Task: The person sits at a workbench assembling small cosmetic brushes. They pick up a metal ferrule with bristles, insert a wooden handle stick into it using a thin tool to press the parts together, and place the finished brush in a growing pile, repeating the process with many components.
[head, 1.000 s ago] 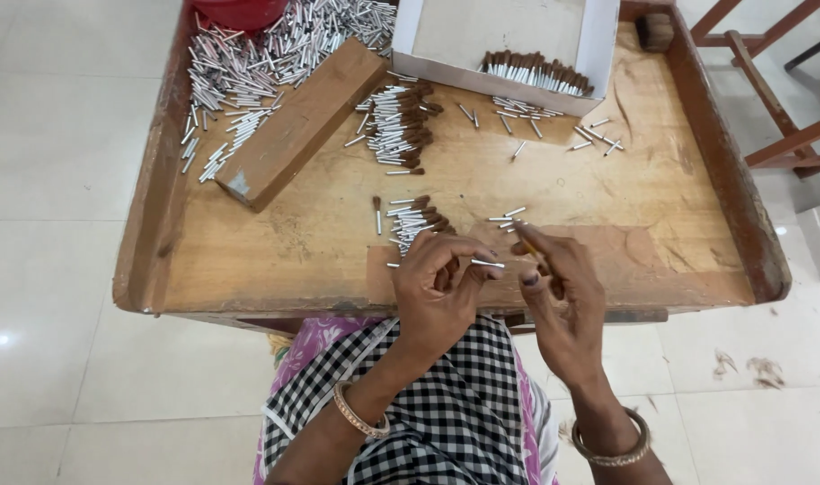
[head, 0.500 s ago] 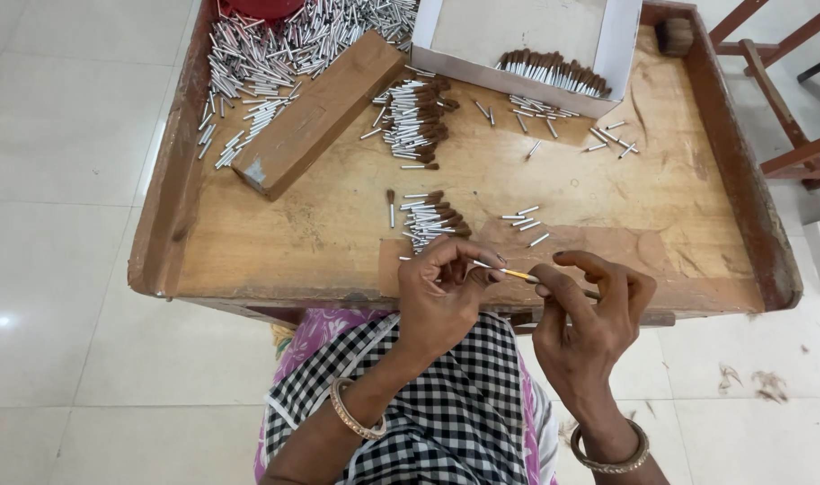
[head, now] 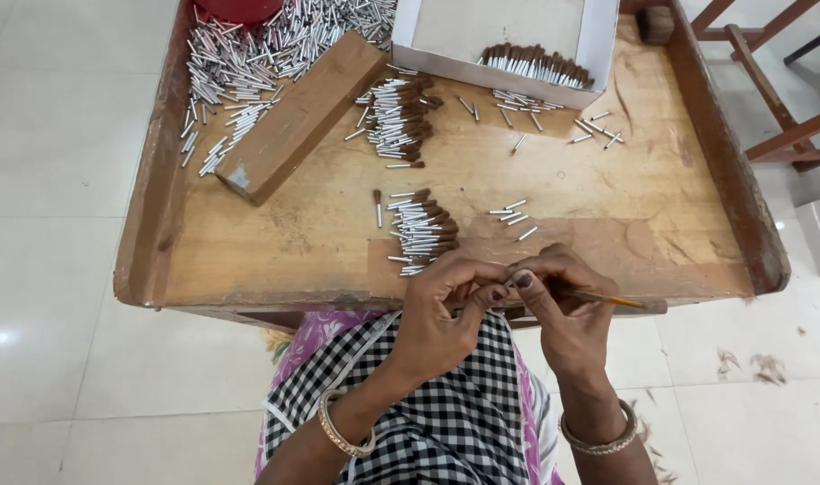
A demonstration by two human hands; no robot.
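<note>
Pinching something tiny between them, the two hands meet right at the near edge of the counter [head: 275,260], fingertips pressed together over a small piece too hidden to name. The left hand [head: 441,310] curls inward, thumb and forefinger closed on that piece; the right hand [head: 562,305] also closes down, and a thin yellowish stick [head: 607,299] juts out from under it toward the right, seemingly clamped beneath the fingers. Working low and close to the body keeps such a small part steady, I'd judge. Just beyond the knuckles lies a small heap of brown-tipped metal tubes [head: 425,231], within easy reach, with a few loose silver tubes [head: 516,216] beside it. Farther out sits another brown-tipped pile [head: 401,117], next to a wooden block [head: 297,117] lying slantwise. A big scatter of bare silver tubes [head: 248,63] fills the far left corner, and a white box [head: 598,40] at the back holds a row of tipped pieces, likely sorted apart.
</note>
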